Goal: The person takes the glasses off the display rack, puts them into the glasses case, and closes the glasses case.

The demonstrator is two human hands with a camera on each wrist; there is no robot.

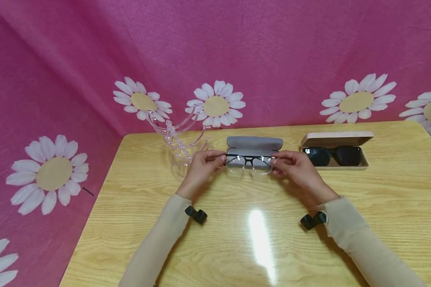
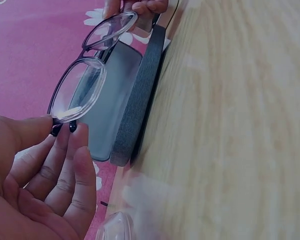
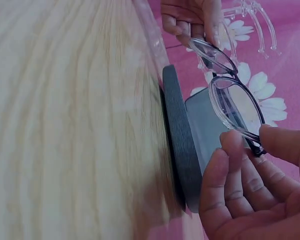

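A pair of eyeglasses [image 1: 249, 159] with a black upper rim and clear lower rims is held up between both hands, in front of an open grey glasses case [image 1: 255, 142]. The left hand [image 1: 207, 165] pinches one outer end of the frame between thumb and fingers. At the other end, the right hand [image 1: 297, 169] pinches the frame the same way. Both wrist views show the lenses [image 2: 80, 89] over the case's lining [image 3: 202, 122]. The temples seem folded behind the lenses, partly hidden.
Left of the case stands a clear plastic glasses display stand [image 1: 179, 147], close to the left hand. On the right, an open pinkish case [image 1: 337, 138] holds dark sunglasses [image 1: 332, 156]. A pink daisy-print cloth [image 1: 273, 59] hangs behind the wooden table [image 1: 230, 239].
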